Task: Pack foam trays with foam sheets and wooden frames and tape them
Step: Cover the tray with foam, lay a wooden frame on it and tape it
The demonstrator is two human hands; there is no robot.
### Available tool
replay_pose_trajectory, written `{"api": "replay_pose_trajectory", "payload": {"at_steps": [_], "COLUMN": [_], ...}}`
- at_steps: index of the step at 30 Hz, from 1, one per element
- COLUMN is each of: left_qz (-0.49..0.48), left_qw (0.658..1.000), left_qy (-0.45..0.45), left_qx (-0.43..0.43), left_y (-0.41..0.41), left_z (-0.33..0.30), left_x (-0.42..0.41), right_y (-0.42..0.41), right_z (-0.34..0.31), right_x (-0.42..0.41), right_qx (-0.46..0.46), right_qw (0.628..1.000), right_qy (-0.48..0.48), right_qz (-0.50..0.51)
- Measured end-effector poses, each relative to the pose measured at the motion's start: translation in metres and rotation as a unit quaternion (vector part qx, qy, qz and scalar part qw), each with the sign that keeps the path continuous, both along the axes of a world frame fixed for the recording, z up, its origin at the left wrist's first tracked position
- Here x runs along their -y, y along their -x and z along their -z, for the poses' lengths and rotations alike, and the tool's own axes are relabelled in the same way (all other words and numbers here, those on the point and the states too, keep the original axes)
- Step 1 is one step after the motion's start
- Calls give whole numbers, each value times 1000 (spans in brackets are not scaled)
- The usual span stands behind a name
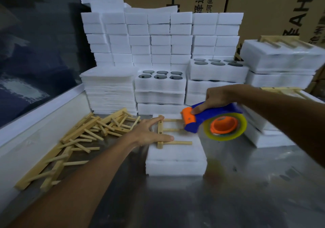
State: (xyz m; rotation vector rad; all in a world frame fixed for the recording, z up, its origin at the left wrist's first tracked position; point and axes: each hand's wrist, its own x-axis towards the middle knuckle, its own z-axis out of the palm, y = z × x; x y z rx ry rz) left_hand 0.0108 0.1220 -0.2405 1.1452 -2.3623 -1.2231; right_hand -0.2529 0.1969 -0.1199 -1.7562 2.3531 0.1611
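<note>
A white foam tray [176,159] covered by a foam sheet sits in the middle of the metal table. On top of it lies a wooden frame [160,131] with three pegs pointing right. My left hand [148,133] presses on the frame's bar with fingers spread, holding it down. My right hand [215,98] grips a blue and orange tape dispenser [213,122] with a roll of clear tape, its orange head touching the tray's far right part above the pegs.
A loose pile of wooden frames [84,136] lies at the left. A foam sheet stack [109,90] and foam trays with dark round holes [161,80] stand behind. Taped packs with frames [279,57] are stacked at the right. Cardboard boxes [263,3] stand behind.
</note>
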Motion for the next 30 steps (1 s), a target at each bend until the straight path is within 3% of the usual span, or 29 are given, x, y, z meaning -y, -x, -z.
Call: {"api": "replay_pose_trajectory", "payload": {"at_steps": [5, 21, 30], "left_qz": [0, 10, 7], "left_qw": [999, 997, 996], "left_qy": [-25, -46, -58], "left_qx": [-39, -59, -71], "left_y": [1, 0, 0], "left_z": [2, 2, 6], "left_x": [-1, 0, 2], "right_y": [52, 68, 51], "right_z": [-7, -14, 14], "right_x": [-43, -58, -48], "right_qx": [-16, 15, -69], "right_qw": [998, 997, 994], "right_qy": [-8, 1, -28], "right_qz": [53, 70, 82]}}
